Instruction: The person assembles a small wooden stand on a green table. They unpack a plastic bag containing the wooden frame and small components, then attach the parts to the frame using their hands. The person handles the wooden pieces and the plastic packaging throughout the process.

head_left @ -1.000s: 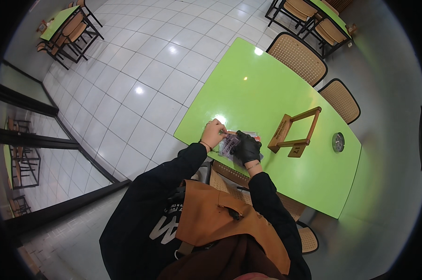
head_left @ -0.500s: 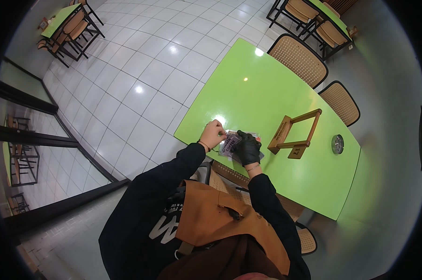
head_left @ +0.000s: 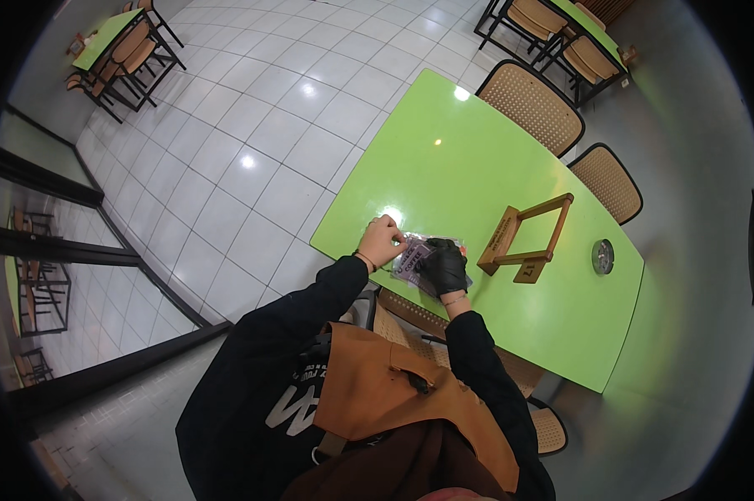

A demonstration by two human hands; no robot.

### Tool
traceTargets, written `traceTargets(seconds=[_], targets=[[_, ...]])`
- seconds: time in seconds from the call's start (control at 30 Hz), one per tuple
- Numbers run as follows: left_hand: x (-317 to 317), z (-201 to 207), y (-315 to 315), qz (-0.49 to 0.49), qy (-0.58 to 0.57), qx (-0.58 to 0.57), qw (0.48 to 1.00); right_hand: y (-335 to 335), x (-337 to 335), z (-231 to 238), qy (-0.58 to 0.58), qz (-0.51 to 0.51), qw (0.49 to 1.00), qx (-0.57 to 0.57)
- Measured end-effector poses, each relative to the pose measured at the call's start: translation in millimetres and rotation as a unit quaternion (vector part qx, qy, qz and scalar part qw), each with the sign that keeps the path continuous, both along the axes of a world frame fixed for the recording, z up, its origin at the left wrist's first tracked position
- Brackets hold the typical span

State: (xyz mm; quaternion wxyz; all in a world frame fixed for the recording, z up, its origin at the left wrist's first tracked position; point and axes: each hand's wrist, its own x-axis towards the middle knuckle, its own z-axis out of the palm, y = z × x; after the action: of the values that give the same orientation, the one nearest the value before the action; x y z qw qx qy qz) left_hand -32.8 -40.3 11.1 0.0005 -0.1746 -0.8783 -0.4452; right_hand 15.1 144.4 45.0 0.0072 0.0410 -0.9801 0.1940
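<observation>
A flat, clear plastic packet (head_left: 408, 260) with a purple-grey printed face lies at the near left edge of the green table (head_left: 443, 179). My bare left hand (head_left: 382, 241) pinches its left upper corner between thumb and fingers. Over the packet's right part is my right hand (head_left: 445, 269) in a black glove, its fingers bent and closed on it. The glove hides much of that side; a small reddish patch shows beyond its fingertips.
A wooden frame stand (head_left: 523, 238) is right of my hands, with a round ashtray (head_left: 603, 256) farther right. Cane-backed chairs (head_left: 534, 107) line the table's far side. Another chair seat (head_left: 402, 327) is tucked under the near edge. Glass panels (head_left: 101, 275) stand at left.
My gloved right hand has shifted slightly and its fingers have changed their bend, baring a little more of the packet's printed face. The left hand keeps its pinch, barely moved.
</observation>
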Motion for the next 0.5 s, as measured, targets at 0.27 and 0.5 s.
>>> traceTargets(seconds=[0.27,0.5], targets=[[-3.3,-3.9,10.2,0.037,-0.051,-0.053,0.997,-2.3,-0.5,5.3,0.010,-0.001,1.000,-0.010],[-3.6,-7.7,10.5,0.033,-0.044,-0.063,0.996,-0.4,0.1,-0.1,0.012,0.000,1.000,-0.007]])
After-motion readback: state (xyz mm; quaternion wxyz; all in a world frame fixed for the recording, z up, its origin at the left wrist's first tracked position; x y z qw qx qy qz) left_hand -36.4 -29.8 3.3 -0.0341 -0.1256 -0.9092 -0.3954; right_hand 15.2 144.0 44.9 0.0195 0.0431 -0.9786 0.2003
